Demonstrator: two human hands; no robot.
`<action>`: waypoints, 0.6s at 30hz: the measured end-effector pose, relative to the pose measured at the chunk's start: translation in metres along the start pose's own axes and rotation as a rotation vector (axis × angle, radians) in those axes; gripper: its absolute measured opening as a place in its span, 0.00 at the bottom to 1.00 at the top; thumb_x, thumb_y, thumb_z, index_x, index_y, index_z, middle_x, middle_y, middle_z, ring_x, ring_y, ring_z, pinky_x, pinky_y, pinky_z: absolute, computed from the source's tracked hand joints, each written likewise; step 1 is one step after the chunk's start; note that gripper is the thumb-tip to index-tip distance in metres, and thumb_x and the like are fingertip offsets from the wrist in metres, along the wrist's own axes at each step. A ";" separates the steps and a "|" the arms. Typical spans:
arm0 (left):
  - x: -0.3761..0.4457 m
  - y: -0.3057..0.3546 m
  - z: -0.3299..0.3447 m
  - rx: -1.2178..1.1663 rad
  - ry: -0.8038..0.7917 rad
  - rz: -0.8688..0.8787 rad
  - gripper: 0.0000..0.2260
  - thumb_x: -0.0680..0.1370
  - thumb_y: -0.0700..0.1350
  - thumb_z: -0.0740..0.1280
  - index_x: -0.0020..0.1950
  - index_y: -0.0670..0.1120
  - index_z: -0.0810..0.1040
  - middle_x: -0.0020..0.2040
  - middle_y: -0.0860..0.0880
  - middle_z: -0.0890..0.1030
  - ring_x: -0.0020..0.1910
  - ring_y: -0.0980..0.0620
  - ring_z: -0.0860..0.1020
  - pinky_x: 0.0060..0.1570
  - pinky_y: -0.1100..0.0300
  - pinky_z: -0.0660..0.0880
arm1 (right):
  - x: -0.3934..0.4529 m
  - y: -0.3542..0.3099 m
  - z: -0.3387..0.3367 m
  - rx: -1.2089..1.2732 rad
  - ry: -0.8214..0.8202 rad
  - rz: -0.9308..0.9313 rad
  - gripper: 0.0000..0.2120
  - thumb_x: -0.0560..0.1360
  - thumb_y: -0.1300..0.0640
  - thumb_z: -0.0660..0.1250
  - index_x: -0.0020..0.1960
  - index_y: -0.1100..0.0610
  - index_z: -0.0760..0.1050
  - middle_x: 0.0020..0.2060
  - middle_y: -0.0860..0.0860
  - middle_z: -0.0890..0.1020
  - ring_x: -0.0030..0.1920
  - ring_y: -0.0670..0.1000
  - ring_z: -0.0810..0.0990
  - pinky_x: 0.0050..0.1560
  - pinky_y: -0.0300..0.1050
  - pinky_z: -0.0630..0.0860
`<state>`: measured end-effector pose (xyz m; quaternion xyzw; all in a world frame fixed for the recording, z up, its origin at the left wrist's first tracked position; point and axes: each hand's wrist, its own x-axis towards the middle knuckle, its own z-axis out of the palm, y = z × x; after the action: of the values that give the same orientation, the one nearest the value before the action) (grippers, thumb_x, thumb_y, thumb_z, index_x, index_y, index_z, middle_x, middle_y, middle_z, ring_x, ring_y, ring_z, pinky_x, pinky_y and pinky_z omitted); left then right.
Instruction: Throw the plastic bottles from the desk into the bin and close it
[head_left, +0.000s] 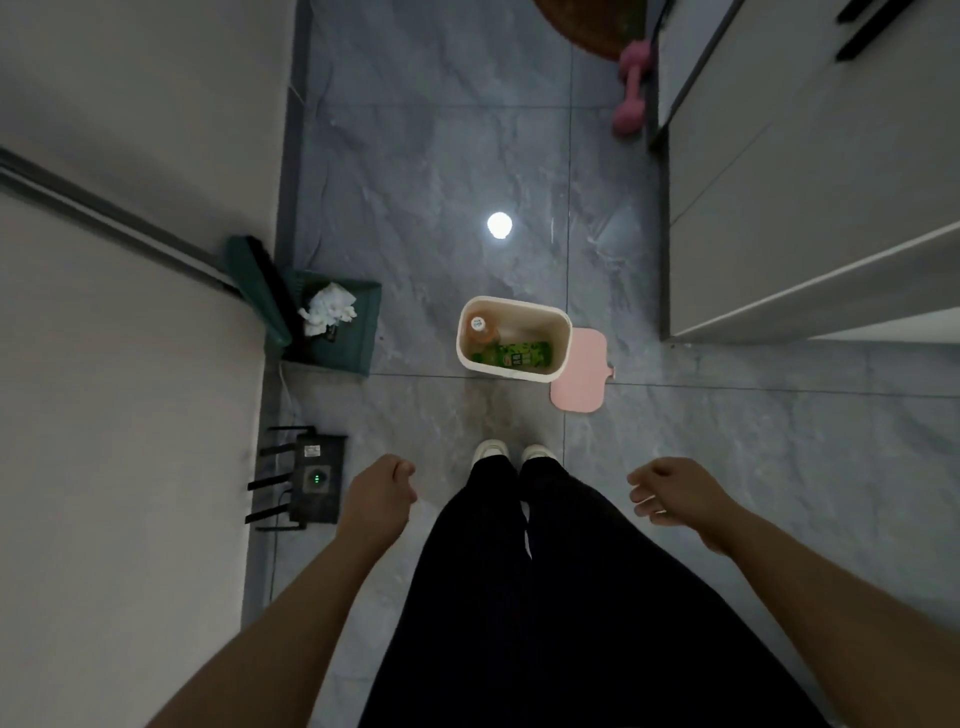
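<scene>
Bottles (511, 353) lie in open bin (563, 332); both hands' fingers (644, 501) loosely curled, empty.

bottles (511, 349) in bin (566, 332) | lid (582, 379) right of bin | dustpan (353, 332) left

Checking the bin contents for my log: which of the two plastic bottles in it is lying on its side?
The green-labelled plastic bottle, lying flat along the near wall of the cream rectangular bin. The orange-tinted bottle stands roughly upright, its white cap facing the camera.
</scene>
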<state>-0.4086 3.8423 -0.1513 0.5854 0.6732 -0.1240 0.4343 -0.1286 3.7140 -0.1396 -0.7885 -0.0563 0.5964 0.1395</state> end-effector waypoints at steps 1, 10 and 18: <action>-0.010 -0.006 -0.001 -0.016 0.001 -0.022 0.13 0.81 0.41 0.53 0.54 0.39 0.76 0.44 0.41 0.81 0.39 0.45 0.76 0.47 0.51 0.75 | -0.003 0.003 -0.006 -0.023 0.011 -0.007 0.08 0.77 0.63 0.59 0.44 0.62 0.76 0.34 0.56 0.79 0.32 0.52 0.77 0.33 0.40 0.72; -0.116 -0.057 0.054 -0.330 0.173 -0.298 0.12 0.81 0.41 0.54 0.53 0.38 0.76 0.39 0.44 0.78 0.30 0.50 0.74 0.27 0.61 0.68 | -0.012 0.020 -0.061 -0.380 -0.064 -0.044 0.11 0.77 0.63 0.59 0.39 0.62 0.76 0.34 0.56 0.79 0.32 0.52 0.77 0.32 0.41 0.72; -0.235 -0.097 0.149 -0.588 0.279 -0.554 0.10 0.80 0.40 0.55 0.48 0.40 0.75 0.36 0.45 0.78 0.30 0.47 0.75 0.29 0.58 0.69 | -0.023 0.003 -0.043 -0.699 -0.171 -0.173 0.10 0.77 0.63 0.58 0.40 0.60 0.75 0.34 0.56 0.78 0.31 0.51 0.76 0.31 0.39 0.70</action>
<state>-0.4452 3.5543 -0.1008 0.2447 0.8642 0.0416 0.4377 -0.0941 3.6986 -0.1082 -0.7281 -0.3345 0.5910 -0.0936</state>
